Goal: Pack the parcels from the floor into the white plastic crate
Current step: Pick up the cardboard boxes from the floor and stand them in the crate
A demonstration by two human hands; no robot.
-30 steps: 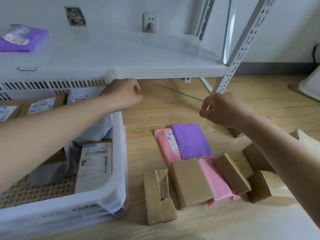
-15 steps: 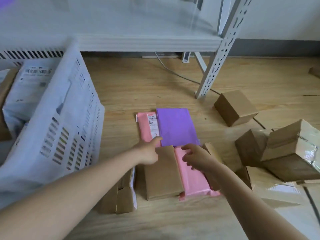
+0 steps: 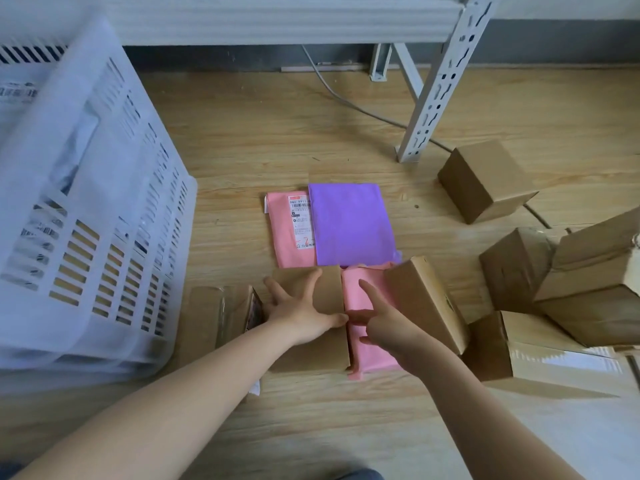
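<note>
The white plastic crate [image 3: 104, 216] stands at the left with labelled parcels showing through its slotted wall. On the wooden floor lie a flat brown box [image 3: 329, 292], a pink mailer [image 3: 367, 351] beside it, a purple mailer [image 3: 349, 223] over another pink mailer [image 3: 287, 230], and a tilted brown box [image 3: 429, 303]. My left hand [image 3: 301, 310] rests spread flat on the flat brown box. My right hand [image 3: 384, 323] lies on the pink mailer with fingers apart, beside the tilted box. Neither hand grips anything.
A flattened brown parcel [image 3: 221, 317] lies by the crate's corner. Several brown cartons [image 3: 485, 178] are piled at the right. A white shelf leg [image 3: 433, 91] and a grey cable [image 3: 346, 98] stand behind the parcels.
Both hands came down from near the shelf edge to the floor parcels. The left hand opened flat on the brown box; the right moved onto the pink mailer. The camera tilted downward.
</note>
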